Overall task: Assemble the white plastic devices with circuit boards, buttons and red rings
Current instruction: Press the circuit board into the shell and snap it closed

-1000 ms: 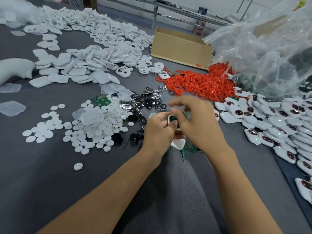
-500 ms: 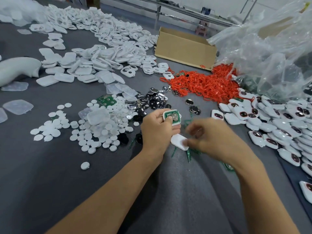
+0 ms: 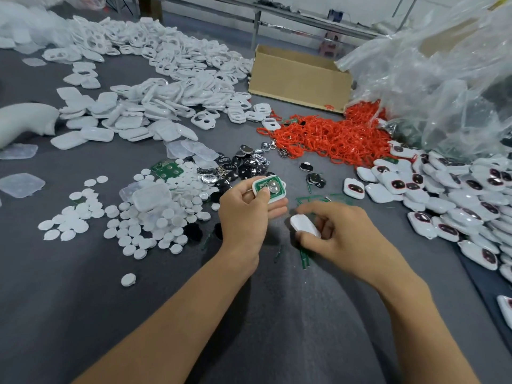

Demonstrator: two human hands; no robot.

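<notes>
My left hand (image 3: 246, 214) holds a white device shell (image 3: 269, 189) face up, with a green circuit board and a shiny round disc seated inside it; the thumb lies on the board. Just right of it, my right hand (image 3: 340, 234) pinches a plain white cover (image 3: 304, 226) low over the grey mat. A heap of red rings (image 3: 332, 137) lies beyond the hands. Round white buttons (image 3: 144, 217) are scattered to the left, and a loose green circuit board (image 3: 167, 169) sits at their far edge.
Empty white shells (image 3: 155, 87) are piled across the back left. Finished devices (image 3: 454, 200) fill the right side under clear plastic bags (image 3: 432, 67). A cardboard box (image 3: 299, 76) stands at the back. Black and silver discs (image 3: 243, 164) lie in the middle.
My right hand left the shell in my left hand, dropped toward the mat and took hold of the white cover. My left hand kept the shell and tilted it face up.
</notes>
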